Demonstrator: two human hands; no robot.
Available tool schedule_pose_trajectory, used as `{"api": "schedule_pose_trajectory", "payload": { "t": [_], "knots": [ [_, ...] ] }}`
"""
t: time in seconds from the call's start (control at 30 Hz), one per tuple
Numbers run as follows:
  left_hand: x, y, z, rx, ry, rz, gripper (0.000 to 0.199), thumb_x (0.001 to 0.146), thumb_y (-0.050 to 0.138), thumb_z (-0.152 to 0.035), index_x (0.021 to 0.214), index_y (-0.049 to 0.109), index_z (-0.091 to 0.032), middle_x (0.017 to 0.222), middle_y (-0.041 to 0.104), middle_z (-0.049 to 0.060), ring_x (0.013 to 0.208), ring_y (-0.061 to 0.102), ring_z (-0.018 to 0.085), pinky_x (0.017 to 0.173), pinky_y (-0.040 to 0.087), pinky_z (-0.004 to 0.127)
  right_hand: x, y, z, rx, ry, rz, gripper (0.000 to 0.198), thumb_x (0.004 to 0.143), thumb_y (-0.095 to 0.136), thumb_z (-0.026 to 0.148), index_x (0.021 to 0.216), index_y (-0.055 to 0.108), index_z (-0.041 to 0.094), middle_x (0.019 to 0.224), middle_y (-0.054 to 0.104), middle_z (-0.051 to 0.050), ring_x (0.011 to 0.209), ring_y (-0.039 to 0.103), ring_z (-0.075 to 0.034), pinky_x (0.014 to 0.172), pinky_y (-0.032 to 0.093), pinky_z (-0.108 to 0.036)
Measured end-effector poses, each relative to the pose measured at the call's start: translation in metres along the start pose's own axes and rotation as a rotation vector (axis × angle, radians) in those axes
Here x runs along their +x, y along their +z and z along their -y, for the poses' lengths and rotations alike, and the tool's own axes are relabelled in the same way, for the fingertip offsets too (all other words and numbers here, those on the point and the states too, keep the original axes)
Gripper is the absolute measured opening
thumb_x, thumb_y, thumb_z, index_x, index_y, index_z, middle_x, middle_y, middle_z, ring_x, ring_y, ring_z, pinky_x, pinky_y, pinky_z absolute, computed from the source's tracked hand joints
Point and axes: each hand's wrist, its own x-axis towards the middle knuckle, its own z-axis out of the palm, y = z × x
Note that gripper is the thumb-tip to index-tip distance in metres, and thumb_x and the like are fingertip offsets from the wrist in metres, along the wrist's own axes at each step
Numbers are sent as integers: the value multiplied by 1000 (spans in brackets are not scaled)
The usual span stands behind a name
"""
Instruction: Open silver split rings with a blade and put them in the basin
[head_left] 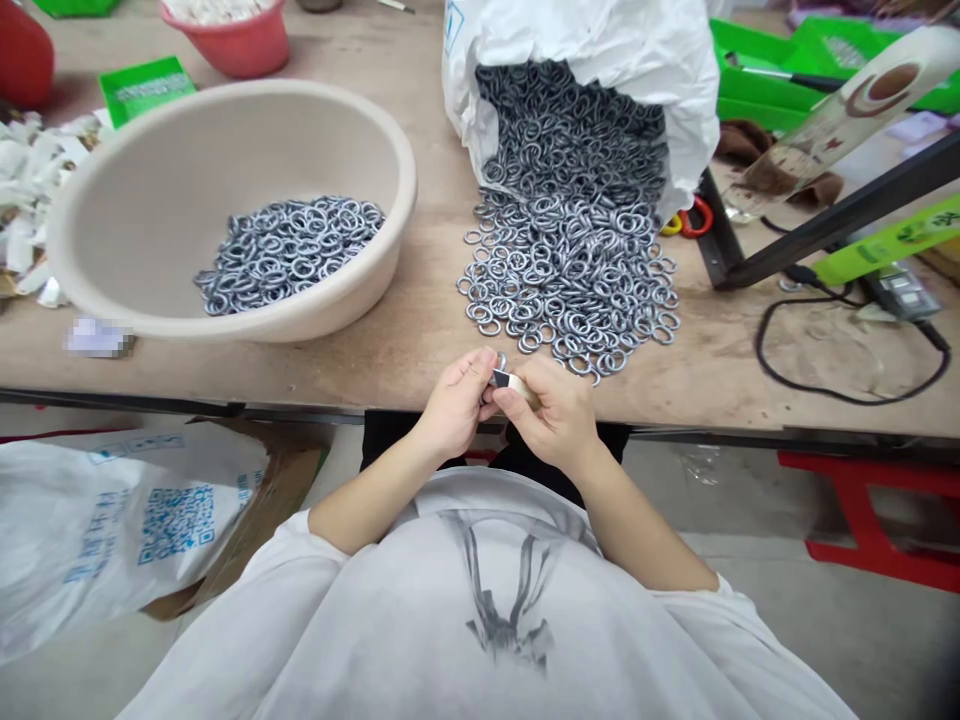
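Observation:
My left hand (pixel 454 402) pinches a small grey ring (pixel 502 360) just above the table's front edge. In my closed right hand (pixel 561 412) is a small tool with a cream handle (pixel 525 391) and a flat dark end (pixel 501 378). That dark end meets the ring at my left fingertips; my fingers partly cover both. Straight beyond my hands, a heap of loose grey rings (pixel 574 270) spills from a white sack (pixel 592 30) lying on its side. To the left, a large beige basin (pixel 142 200) holds more grey rings (pixel 296 250).
Green trays (pixel 757 85), a dark metal frame (pixel 840 215) and a black cable (pixel 832 395) occupy the right side. A pink bowl (pixel 240 45) and white pieces (pixel 30 190) are at left. Below stand a red stool (pixel 862 510) and a printed white bag (pixel 112 540).

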Motion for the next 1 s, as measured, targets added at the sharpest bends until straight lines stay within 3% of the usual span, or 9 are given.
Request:
{"api": "schedule_pose_trajectory", "payload": {
  "t": [0.07, 0.17, 0.27, 0.37, 0.43, 0.6, 0.73, 0.87, 1.0],
  "knots": [
    [-2, -2, 0, 30, 26, 38, 51, 74, 77, -58, 70, 48, -17, 57, 38, -7, 46, 30, 3, 41, 25, 15, 1, -1, -4, 54, 41, 23, 42, 98, 49, 50, 68, 53, 21, 63, 51, 1, 60, 46, -14, 59, 32, -29],
    [-9, -6, 0, 114, 41, 219, 49, 82, 71, -57, 67, 48, -16, 55, 37, -6, 45, 31, 3, 41, 24, 16, 6, -5, -22, 145, 220, -20, 45, 98, 47, 52, 65, 48, 22, 59, 44, 3, 57, 42, -13, 58, 31, -28],
    [-14, -11, -1, 166, 23, 301, 46, 87, 66, -54, 68, 51, -15, 56, 42, -5, 44, 34, 3, 42, 25, 17, 14, -8, -42, 69, 382, -66, 42, 97, 49, 52, 68, 53, 22, 60, 48, 2, 60, 46, -14, 60, 33, -28],
    [-11, -20, -5, 180, 36, 168, 44, 84, 69, -53, 70, 54, -15, 58, 50, -3, 45, 40, 4, 43, 28, 17, 26, -5, -46, -177, 344, 15, 27, 94, 56, 45, 91, 67, 21, 83, 66, -4, 78, 58, -21, 67, 37, -30],
    [-8, -25, -7, 180, 39, 82, 42, 82, 72, -53, 74, 59, -14, 61, 56, -1, 46, 43, 4, 43, 28, 17, 36, 1, -40, -341, 291, 105, 25, 93, 58, 40, 106, 69, 22, 98, 69, -8, 87, 62, -24, 67, 37, -31],
    [-6, -32, -16, 93, 11, -43, 36, 76, 79, -45, 96, 70, -15, 61, 59, -2, 46, 45, 5, 42, 30, 16, 61, 17, -23, -597, 267, 343, 23, 96, 54, 35, 107, 69, 20, 109, 68, -12, 87, 65, -25, 61, 34, -32],
    [-6, -31, -25, -75, -45, -138, 37, 68, 84, -42, 86, 65, -16, 67, 60, -1, 50, 49, 6, 39, 30, 15, 68, 19, -21, -648, 290, 436, 25, 100, 48, 30, 109, 66, 16, 110, 67, -15, 92, 66, -26, 64, 37, -32],
    [-1, -29, -28, -43, -7, -118, 37, 67, 85, -38, 81, 59, -16, 63, 48, -6, 49, 42, 5, 39, 25, 13, 58, 8, -25, -357, 309, 276, 18, 100, 47, 28, 98, 62, 18, 102, 65, -10, 87, 62, -21, 70, 40, -30],
    [6, -25, -18, 154, 106, -90, 37, 75, 82, -44, 91, 62, -17, 57, 40, -9, 46, 29, 4, 41, 20, 15, 39, 5, -19, 423, 348, 120, 34, 100, 45, 49, 84, 53, 21, 68, 49, 3, 61, 46, -13, 59, 38, -25]
  ]
}}
